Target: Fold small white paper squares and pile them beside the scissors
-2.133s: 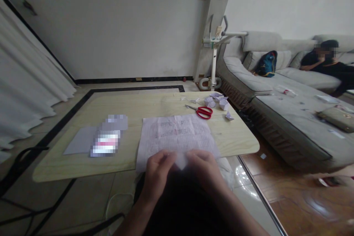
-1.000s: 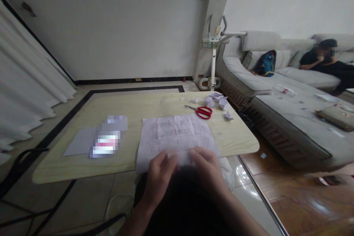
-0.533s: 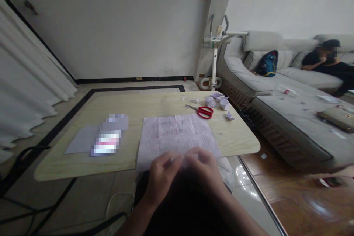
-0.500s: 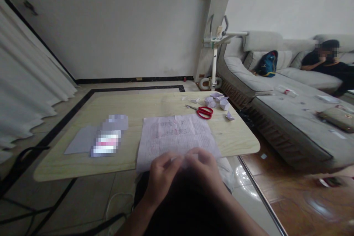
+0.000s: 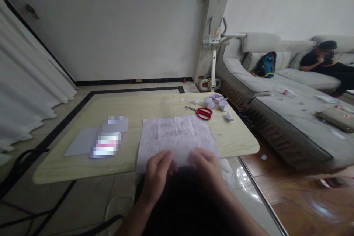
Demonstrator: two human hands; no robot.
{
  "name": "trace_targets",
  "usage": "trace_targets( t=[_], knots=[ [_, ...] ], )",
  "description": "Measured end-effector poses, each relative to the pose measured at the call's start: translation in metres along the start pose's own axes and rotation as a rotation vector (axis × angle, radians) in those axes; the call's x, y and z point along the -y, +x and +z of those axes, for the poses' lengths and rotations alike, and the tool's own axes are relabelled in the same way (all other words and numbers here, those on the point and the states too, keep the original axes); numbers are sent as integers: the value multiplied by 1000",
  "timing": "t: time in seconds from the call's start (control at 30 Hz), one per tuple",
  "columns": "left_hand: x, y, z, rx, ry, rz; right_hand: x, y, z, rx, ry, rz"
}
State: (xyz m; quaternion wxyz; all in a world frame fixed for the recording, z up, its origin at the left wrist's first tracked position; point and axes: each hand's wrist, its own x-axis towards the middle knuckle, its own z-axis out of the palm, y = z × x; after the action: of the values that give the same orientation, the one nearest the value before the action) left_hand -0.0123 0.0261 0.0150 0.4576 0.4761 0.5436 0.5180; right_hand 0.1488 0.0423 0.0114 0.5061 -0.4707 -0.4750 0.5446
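A large creased sheet of paper (image 5: pixel 177 132) with writing and some red marks lies at the table's near edge. Over its lower part, my left hand (image 5: pixel 159 171) is closed, thumb and fingers bent together. My right hand (image 5: pixel 206 164) is opposite, its fingertips smeared by motion. A pale blur shows between the hands; whether it is the sheet or a separate piece of paper, I cannot make out. Beyond the sheet lie red-handled scissors (image 5: pixel 203 113). Several folded paper pieces (image 5: pixel 217 101) sit at the table's far right corner, with another folded piece (image 5: pixel 229 117) nearer.
On the light wooden table (image 5: pixel 69 169), white paper (image 5: pixel 79 142) and a pixelated bright object (image 5: pixel 106 143) lie at left. Paper scraps (image 5: pixel 193 101) are near the far edge. A sofa (image 5: pixel 293 118) stands at right, where a person (image 5: pixel 323 62) sits near a backpack (image 5: pixel 267 64).
My hands were together at the fingertips and have moved apart, the left one leftward and the right one slightly rightward. The scissors and folded papers have stayed in place.
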Motion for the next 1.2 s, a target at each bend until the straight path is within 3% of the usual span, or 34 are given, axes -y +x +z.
trace_targets(
  t=[0.2, 0.43, 0.6, 0.87, 1.03, 1.2],
  knots=[
    [0, -1, 3, 67, 70, -71, 6, -2, 1, -20, -81, -51],
    [-4, -3, 2, 75, 129, 40, 8, -4, 4, 3, -73, -2],
    [-3, -3, 2, 149, 93, -2, 7, -3, 1, -28, -87, -59],
    [3, 2, 4, 17, 13, -116, 12, -4, -1, 8, -187, -88],
    [6, 0, 3, 75, 76, -86, 12, -6, 1, -9, -184, -86],
    [3, -2, -1, 123, 114, 61, 11, -5, -2, -44, -169, -105]
  ],
)
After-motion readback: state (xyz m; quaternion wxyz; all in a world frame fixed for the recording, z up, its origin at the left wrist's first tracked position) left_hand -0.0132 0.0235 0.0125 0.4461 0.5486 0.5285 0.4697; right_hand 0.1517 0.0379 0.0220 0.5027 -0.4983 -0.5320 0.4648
